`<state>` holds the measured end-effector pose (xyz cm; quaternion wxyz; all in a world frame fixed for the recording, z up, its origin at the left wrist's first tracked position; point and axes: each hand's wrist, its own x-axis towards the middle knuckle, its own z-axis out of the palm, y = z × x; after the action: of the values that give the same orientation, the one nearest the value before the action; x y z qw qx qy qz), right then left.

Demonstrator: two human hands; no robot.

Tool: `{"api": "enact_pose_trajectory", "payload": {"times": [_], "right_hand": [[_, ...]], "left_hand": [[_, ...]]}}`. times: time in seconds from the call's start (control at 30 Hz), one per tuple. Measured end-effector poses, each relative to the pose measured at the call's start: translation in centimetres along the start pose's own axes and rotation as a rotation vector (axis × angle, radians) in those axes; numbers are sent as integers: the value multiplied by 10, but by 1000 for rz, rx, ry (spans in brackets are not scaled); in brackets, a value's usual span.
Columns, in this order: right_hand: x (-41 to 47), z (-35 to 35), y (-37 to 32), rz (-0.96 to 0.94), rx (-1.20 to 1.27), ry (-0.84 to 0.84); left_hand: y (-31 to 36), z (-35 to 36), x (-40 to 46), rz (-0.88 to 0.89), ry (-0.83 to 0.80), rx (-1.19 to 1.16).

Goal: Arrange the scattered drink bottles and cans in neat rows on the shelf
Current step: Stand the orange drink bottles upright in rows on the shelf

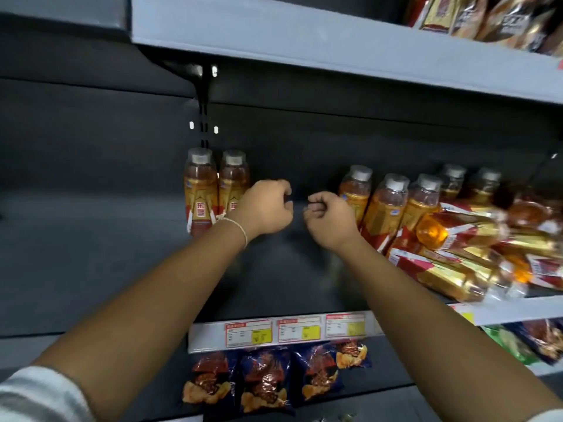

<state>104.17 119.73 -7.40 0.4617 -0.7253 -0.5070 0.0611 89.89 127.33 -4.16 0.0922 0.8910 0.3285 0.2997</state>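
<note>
Two amber drink bottles [201, 190] with grey caps stand upright side by side at the back left of the dark shelf [274, 278]. To the right, several more bottles [387, 205] stand upright, and others lie toppled in a heap [463, 254] near the shelf's front right. My left hand [265, 208] hovers with curled fingers just right of the left pair, holding nothing. My right hand [329, 217] is also curled and holds nothing, just left of the nearest upright bottle on the right. Both hands are over the bare middle of the shelf.
Price tags [292, 330] line the shelf's front edge. Snack bags [265, 379] hang on the shelf below. An upper shelf [335, 44] overhangs, with packaged goods [487, 16] at its right end. A dark empty bay lies to the left.
</note>
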Motion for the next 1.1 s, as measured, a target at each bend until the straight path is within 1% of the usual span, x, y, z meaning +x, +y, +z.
{"api": "enact_pose_trajectory", "payload": {"times": [0.13, 0.2, 0.3, 0.4, 0.5, 0.63, 0.73, 0.83, 1.0, 1.1], "right_hand": [[-9, -28, 31, -9, 49, -22], [-15, -39, 46, -5, 47, 15], [-24, -52, 66, -26, 9, 73], [-31, -58, 81, 48, 11, 55], [-36, -59, 92, 96, 55, 44], [-42, -55, 102, 127, 96, 40], [-46, -51, 109, 102, 92, 93], [-46, -50, 111, 88, 166, 174], [-46, -48, 114, 91, 108, 187], [-46, -49, 114, 72, 82, 182]], "left_hand": [[21, 33, 9, -73, -71, -159], [30, 52, 14, -109, -86, -213], [38, 84, 15, -209, -128, -321], [42, 116, 9, -293, -181, -455], [47, 137, 5, -332, -197, -553], [50, 149, 10, -407, -211, -590], [53, 148, 18, -388, -209, -680], [57, 144, 27, -336, -213, -741], [61, 139, 40, -291, -261, -747], [59, 140, 42, -284, -227, -691]]}}
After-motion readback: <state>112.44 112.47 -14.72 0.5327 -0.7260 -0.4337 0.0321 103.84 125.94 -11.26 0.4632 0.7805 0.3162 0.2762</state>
